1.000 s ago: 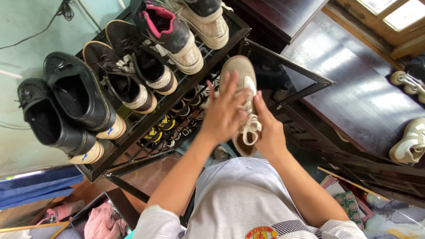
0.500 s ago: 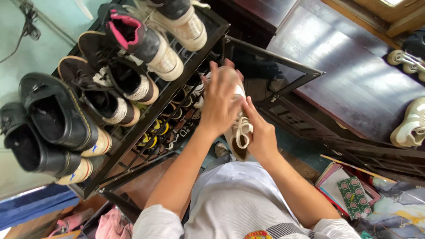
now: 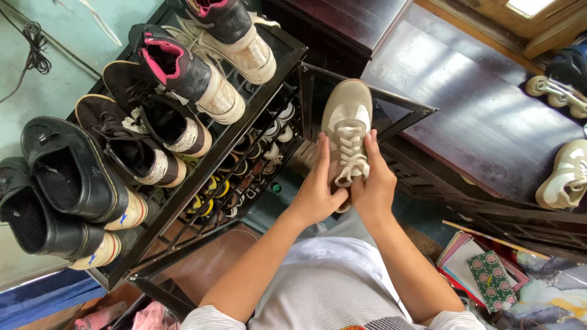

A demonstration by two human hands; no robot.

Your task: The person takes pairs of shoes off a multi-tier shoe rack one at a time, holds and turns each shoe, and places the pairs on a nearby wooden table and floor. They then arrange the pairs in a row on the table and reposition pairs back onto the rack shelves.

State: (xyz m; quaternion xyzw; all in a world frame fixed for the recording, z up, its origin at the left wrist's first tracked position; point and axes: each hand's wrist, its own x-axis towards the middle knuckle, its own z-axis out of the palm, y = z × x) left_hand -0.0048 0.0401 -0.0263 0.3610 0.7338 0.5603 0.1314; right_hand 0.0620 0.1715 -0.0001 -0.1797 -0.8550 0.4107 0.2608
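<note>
We hold a pale beige lace-up sneaker just to the right of the black shoe rack, toe pointing away, with our left hand and right hand both clasped around its heel end. It looks light, with a soft upper and a stiffer sole. The sides near the heel seem the surest hold, clear of the loose white laces.

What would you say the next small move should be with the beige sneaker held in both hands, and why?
Probably tighten the laces: the left hand and right hand cup the beige sneaker at its heel end, fingers beside the loose lacing.
</note>
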